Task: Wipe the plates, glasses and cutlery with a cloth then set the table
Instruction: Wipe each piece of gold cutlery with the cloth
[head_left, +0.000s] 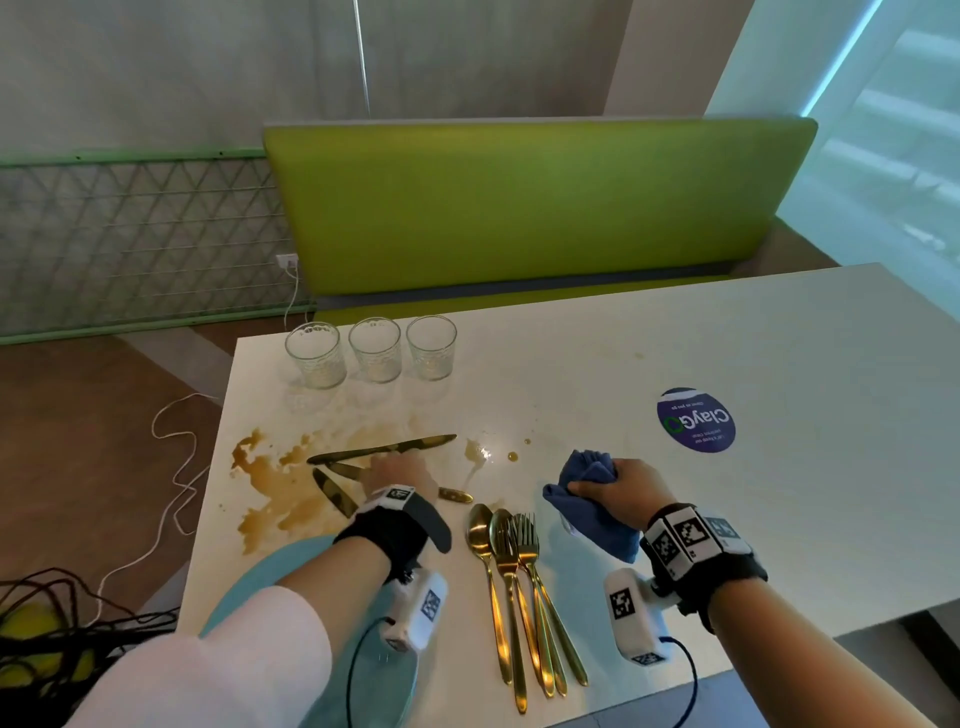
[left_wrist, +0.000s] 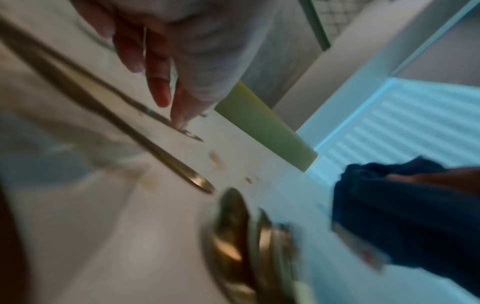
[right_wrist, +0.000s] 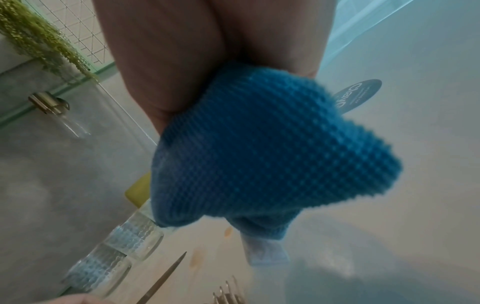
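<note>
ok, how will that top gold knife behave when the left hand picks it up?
Likely stiff: the knife is thin metal. Probably hard to lift, since it lies flat on the table. Possibly slippery: it sits in the brown spill where the left hand reaches.

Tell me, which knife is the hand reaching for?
The far knife, the one lying nearest the glasses. The left hand's fingertips touch it near its middle; the other two knives lie nearer the person, partly under the hand.
</note>
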